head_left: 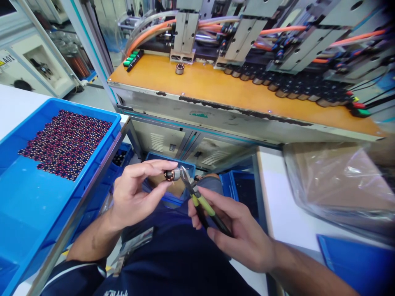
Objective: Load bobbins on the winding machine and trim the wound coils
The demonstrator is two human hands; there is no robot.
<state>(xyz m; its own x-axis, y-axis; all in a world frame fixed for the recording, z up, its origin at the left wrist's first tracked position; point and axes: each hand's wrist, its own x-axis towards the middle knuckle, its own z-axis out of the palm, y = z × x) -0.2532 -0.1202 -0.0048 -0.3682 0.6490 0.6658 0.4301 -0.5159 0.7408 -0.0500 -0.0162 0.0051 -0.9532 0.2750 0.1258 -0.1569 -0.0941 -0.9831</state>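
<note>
Pinching a small grey metal cylinder with exposed copper windings (175, 174) between thumb and fingers, the left hand (132, 199) holds it up in front of the lap. The right hand (243, 234) is wrapped around the yellow-green and black handles of metal cutting pliers (200, 201), whose tips are beside the cylinder's far end; whether they touch it cannot be told. The cylinder looks light but rigid, its smooth round shell likely to roll or slip, its windings and thin wire ends easily bent or nicked. The best hold is around the grey shell, clear of the copper.
</note>
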